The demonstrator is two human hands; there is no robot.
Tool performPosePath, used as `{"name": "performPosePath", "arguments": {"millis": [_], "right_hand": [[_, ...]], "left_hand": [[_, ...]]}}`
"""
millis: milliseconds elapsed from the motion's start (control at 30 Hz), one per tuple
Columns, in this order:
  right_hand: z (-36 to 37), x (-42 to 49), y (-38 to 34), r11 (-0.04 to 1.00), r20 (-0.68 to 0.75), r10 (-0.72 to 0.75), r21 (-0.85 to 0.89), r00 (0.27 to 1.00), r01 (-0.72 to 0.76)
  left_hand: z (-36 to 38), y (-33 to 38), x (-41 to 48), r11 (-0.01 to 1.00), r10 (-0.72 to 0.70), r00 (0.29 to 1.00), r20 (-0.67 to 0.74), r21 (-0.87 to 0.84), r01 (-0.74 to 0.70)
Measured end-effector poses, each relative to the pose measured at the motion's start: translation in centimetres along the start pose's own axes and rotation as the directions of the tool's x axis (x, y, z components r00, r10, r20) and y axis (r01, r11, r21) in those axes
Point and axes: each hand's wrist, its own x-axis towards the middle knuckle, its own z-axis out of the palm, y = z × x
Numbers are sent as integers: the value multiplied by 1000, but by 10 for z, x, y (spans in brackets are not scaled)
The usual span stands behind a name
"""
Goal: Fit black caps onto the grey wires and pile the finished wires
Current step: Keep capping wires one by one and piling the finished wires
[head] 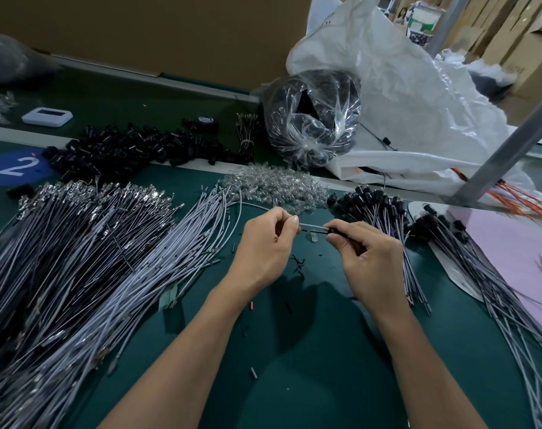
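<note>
I record a green table (310, 366) under all items. A white sack (418, 103) slumps at rear right. Uncapped grey wires (108, 258) lie fanned across the left half. The finished wires (384, 218), black-capped, are piled just right of the hands. Loose black caps (133, 147) are heaped at rear left. Above table centre, the left hand (263, 246) pinches one grey wire (310, 226) between thumb and fingertips. The right hand (369, 258), fingers curled, pinches a black cap (334, 231) at that wire's end.
</note>
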Motion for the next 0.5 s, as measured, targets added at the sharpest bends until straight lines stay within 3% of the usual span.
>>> {"name": "performPosePath", "arguments": {"millis": [500], "right_hand": [[0, 0, -2, 999, 1, -40, -4, 999, 40]], "left_hand": [[1, -2, 3, 986, 66, 997, -48, 158, -57]]}}
